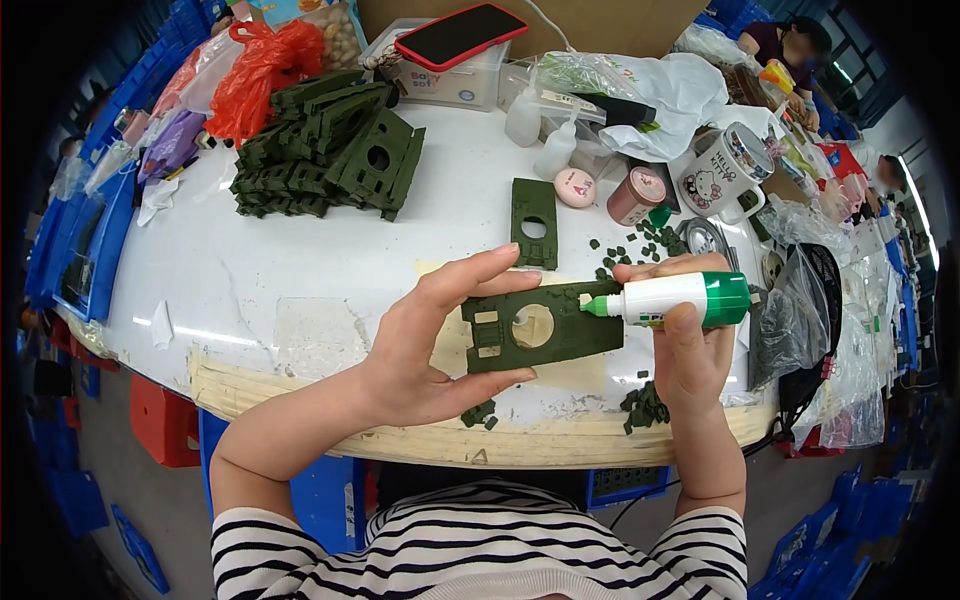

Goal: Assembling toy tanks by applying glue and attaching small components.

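Note:
My left hand (420,335) grips a dark green plastic model tank hull plate (575,340) by its left end, thumb along the near edge and fingers along the far one. A round hole opens in the plate's middle. My right hand (690,350) is closed around a white glue bottle (665,298) with a green base and a green nozzle. The nozzle tip meets the plate near its far right corner. Beyond the plate lies a second dark green hull plate (533,222), flat on the table. Small green plastic pieces (645,405) lie beside my right wrist.
A heap of green hull parts (325,150) sits at the far left, by a red plastic bag (265,75). A phone (462,36) rests on a clear box. Squeeze bottles (556,150), a pink jar (636,195) and a white mug (722,172) stand at the back right.

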Demonstrator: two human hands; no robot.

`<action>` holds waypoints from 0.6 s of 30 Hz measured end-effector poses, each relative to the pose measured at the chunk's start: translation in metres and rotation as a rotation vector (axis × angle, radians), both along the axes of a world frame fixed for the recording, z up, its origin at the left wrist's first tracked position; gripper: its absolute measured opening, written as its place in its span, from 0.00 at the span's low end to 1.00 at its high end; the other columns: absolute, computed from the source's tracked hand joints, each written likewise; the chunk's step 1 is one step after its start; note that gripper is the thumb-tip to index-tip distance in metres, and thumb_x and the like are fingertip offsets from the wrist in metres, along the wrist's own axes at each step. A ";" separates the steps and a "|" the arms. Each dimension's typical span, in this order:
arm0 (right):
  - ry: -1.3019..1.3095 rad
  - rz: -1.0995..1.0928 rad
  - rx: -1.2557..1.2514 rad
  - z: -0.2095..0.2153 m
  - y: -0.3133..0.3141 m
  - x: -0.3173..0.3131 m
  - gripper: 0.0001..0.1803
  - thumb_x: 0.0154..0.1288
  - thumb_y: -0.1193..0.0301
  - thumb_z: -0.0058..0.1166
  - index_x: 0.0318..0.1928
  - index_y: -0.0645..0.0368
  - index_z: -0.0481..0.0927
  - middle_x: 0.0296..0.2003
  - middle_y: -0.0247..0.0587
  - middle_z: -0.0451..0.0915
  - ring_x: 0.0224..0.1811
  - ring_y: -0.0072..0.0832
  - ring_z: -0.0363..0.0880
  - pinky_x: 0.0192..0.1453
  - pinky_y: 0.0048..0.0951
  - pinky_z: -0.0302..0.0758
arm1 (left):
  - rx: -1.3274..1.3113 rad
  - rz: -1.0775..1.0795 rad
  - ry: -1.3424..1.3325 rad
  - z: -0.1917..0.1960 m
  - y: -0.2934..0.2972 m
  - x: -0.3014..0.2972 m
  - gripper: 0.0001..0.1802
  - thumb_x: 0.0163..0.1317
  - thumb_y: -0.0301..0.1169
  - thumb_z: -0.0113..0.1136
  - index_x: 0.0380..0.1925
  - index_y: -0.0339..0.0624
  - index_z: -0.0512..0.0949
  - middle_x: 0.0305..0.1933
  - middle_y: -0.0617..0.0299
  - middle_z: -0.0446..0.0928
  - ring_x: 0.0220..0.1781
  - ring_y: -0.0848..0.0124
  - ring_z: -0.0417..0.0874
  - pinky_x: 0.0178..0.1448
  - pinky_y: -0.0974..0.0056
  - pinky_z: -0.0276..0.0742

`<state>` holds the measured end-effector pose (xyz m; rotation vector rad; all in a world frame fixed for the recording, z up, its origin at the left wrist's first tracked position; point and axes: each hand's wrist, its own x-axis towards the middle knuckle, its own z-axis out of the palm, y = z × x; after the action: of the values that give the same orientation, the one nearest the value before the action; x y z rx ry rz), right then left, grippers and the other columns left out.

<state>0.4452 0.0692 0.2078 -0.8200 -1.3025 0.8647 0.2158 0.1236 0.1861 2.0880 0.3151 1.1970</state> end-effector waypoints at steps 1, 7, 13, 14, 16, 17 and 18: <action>-0.001 0.004 0.002 0.000 0.000 0.000 0.18 0.63 0.64 0.55 0.42 0.65 0.66 0.37 0.51 0.79 0.46 0.39 0.79 0.52 0.38 0.74 | 0.000 -0.002 0.004 0.000 0.000 0.000 0.44 0.44 0.23 0.71 0.61 0.33 0.56 0.55 0.48 0.71 0.56 0.61 0.76 0.57 0.62 0.72; -0.009 -0.005 0.002 0.000 -0.001 0.000 0.18 0.63 0.64 0.55 0.43 0.66 0.66 0.37 0.51 0.79 0.46 0.38 0.79 0.52 0.38 0.74 | 0.008 -0.008 0.000 0.000 0.001 0.001 0.44 0.44 0.23 0.71 0.61 0.33 0.56 0.56 0.48 0.70 0.56 0.61 0.76 0.57 0.62 0.72; -0.007 -0.010 0.006 0.000 0.000 -0.001 0.18 0.63 0.64 0.55 0.42 0.66 0.66 0.37 0.51 0.79 0.46 0.38 0.79 0.52 0.38 0.74 | -0.008 -0.008 -0.003 -0.001 0.001 0.000 0.44 0.44 0.23 0.71 0.61 0.33 0.56 0.57 0.49 0.69 0.56 0.61 0.76 0.57 0.62 0.72; -0.007 -0.008 0.003 0.000 0.000 0.000 0.19 0.63 0.63 0.55 0.42 0.66 0.66 0.37 0.50 0.79 0.46 0.38 0.79 0.52 0.38 0.74 | -0.010 -0.006 -0.004 -0.001 0.001 0.000 0.44 0.44 0.23 0.71 0.61 0.33 0.56 0.57 0.49 0.69 0.56 0.61 0.76 0.57 0.62 0.72; -0.006 -0.006 -0.004 -0.001 0.000 0.001 0.19 0.63 0.62 0.55 0.43 0.65 0.67 0.37 0.49 0.79 0.47 0.39 0.79 0.53 0.38 0.73 | -0.014 -0.004 -0.006 -0.001 0.000 0.001 0.44 0.44 0.23 0.71 0.61 0.33 0.56 0.57 0.49 0.69 0.56 0.61 0.76 0.57 0.61 0.72; 0.057 -0.011 -0.014 0.000 0.000 0.001 0.19 0.63 0.61 0.54 0.43 0.64 0.67 0.37 0.49 0.79 0.47 0.39 0.79 0.53 0.38 0.73 | -0.019 -0.006 -0.006 0.000 0.000 0.001 0.44 0.45 0.23 0.70 0.61 0.34 0.56 0.57 0.49 0.69 0.56 0.61 0.76 0.57 0.61 0.72; 0.119 -0.017 -0.025 0.000 0.000 0.001 0.20 0.63 0.60 0.54 0.43 0.64 0.67 0.37 0.48 0.78 0.47 0.39 0.78 0.54 0.38 0.73 | -0.025 -0.009 -0.006 0.000 0.001 0.001 0.44 0.45 0.22 0.70 0.61 0.34 0.56 0.57 0.49 0.68 0.56 0.61 0.76 0.57 0.61 0.72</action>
<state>0.4459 0.0690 0.2077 -0.7858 -1.1809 0.9048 0.2167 0.1242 0.1860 2.0617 0.3162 1.1887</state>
